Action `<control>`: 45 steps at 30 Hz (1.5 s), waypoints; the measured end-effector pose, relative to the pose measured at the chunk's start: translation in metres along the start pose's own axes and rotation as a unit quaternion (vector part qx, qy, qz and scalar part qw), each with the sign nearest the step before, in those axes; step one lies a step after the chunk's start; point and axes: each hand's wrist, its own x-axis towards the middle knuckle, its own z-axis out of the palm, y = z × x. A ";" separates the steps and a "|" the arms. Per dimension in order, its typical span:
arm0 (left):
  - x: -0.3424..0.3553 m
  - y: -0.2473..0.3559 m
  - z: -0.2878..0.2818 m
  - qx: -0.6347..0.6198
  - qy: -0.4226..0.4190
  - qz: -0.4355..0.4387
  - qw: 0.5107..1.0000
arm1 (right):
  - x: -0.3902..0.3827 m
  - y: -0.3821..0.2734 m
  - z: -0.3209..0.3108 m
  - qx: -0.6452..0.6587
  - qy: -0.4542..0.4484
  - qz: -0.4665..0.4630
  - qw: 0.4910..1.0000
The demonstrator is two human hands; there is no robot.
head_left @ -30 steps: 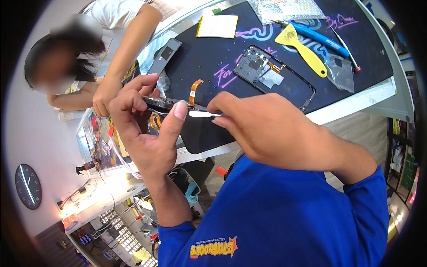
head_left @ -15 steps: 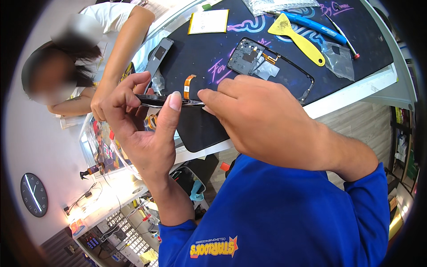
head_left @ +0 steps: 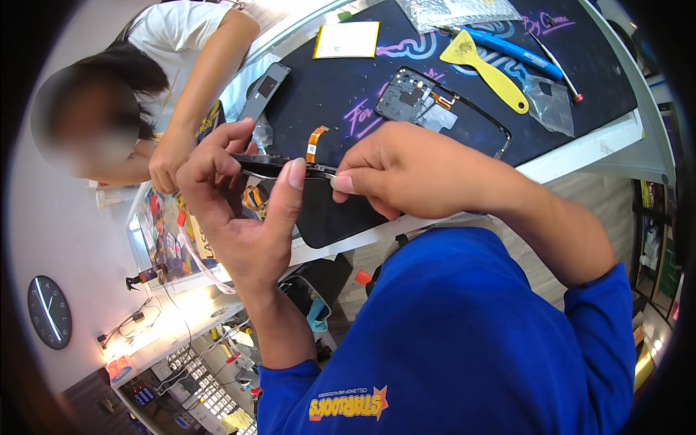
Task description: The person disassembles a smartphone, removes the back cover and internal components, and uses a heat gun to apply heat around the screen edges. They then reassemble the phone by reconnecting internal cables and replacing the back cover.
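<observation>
My left hand (head_left: 250, 232) grips a thin dark phone assembly (head_left: 270, 167), seen nearly edge-on, between thumb and fingers. An orange flex cable (head_left: 315, 143) stands up from it. At its right end, the thumb and fingers of my right hand (head_left: 424, 170) are pinched together against the edge; whether a small part sits between them is hidden. Beyond my right hand, a black phone mid-frame (head_left: 404, 94) with a silvery patch and an orange ribbon lies on the dark mat (head_left: 312, 94).
A battery (head_left: 346, 40), a grey phone plate (head_left: 267, 87), a yellow scraper (head_left: 493, 76), a blue pen-like tool (head_left: 515, 52), a thin screwdriver (head_left: 558, 69), a clear bag (head_left: 549, 109) and bubble wrap (head_left: 457, 11) lie around. Another person's forearm (head_left: 210, 80) rests at the far left.
My right hand has turned and shifted slightly right, so its thumb now shows at the assembly's right end. My left hand keeps its grip. The other person's head has shifted slightly.
</observation>
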 end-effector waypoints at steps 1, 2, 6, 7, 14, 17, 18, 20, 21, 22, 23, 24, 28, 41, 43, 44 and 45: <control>-0.001 -0.002 0.002 -0.007 0.005 0.007 1.000 | -0.003 -0.002 0.002 -0.016 0.017 -0.036 0.999; -0.002 -0.003 0.004 -0.014 0.013 0.017 1.000 | -0.008 -0.004 0.002 -0.080 0.028 -0.044 0.995; -0.006 -0.006 0.011 -0.044 0.042 0.011 0.998 | -0.046 -0.033 -0.026 -0.179 0.040 -0.087 0.979; -0.007 -0.007 0.013 -0.042 0.049 0.013 0.998 | -0.047 -0.041 -0.028 -0.225 0.103 -0.110 0.963; -0.010 -0.003 0.021 -0.098 0.068 -0.019 0.993 | -0.013 -0.112 -0.044 -0.499 0.173 -0.325 0.784; -0.009 -0.003 0.023 -0.113 0.074 -0.025 0.990 | 0.006 -0.142 -0.039 -0.643 0.121 -0.272 0.706; -0.009 -0.003 0.024 -0.109 0.074 -0.026 0.991 | 0.011 -0.151 -0.038 -0.711 0.102 -0.251 0.649; -0.007 -0.002 0.025 -0.086 0.079 -0.019 0.993 | 0.018 -0.167 -0.036 -0.754 0.076 -0.265 0.596; -0.007 -0.002 0.025 -0.077 0.083 -0.009 0.994 | 0.023 -0.174 -0.034 -0.735 0.068 -0.301 0.604; -0.007 -0.001 0.026 -0.069 0.088 -0.004 0.994 | 0.027 -0.179 -0.030 -0.713 0.059 -0.337 0.612; -0.006 -0.001 0.027 -0.063 0.094 -0.001 0.994 | 0.029 -0.184 -0.027 -0.701 0.047 -0.330 0.631; -0.006 0.000 0.028 -0.057 0.096 0.001 0.994 | 0.030 -0.190 -0.024 -0.709 0.031 -0.334 0.621; -0.005 0.001 0.027 -0.038 0.100 0.003 0.994 | 0.029 -0.210 -0.015 -0.734 -0.004 -0.277 0.621; -0.002 0.005 0.027 -0.011 0.092 -0.029 0.995 | 0.056 -0.221 0.008 -0.798 -0.085 -0.180 0.569; -0.002 0.006 0.028 -0.001 0.108 -0.019 0.994 | 0.059 -0.220 0.005 -0.789 -0.073 -0.155 0.590; -0.002 0.006 0.028 0.004 0.116 -0.014 0.993 | 0.061 -0.219 0.002 -0.779 -0.063 -0.151 0.605; -0.003 0.006 0.029 -0.026 0.109 -0.042 0.993 | 0.063 -0.218 0.000 -0.777 -0.061 -0.147 0.609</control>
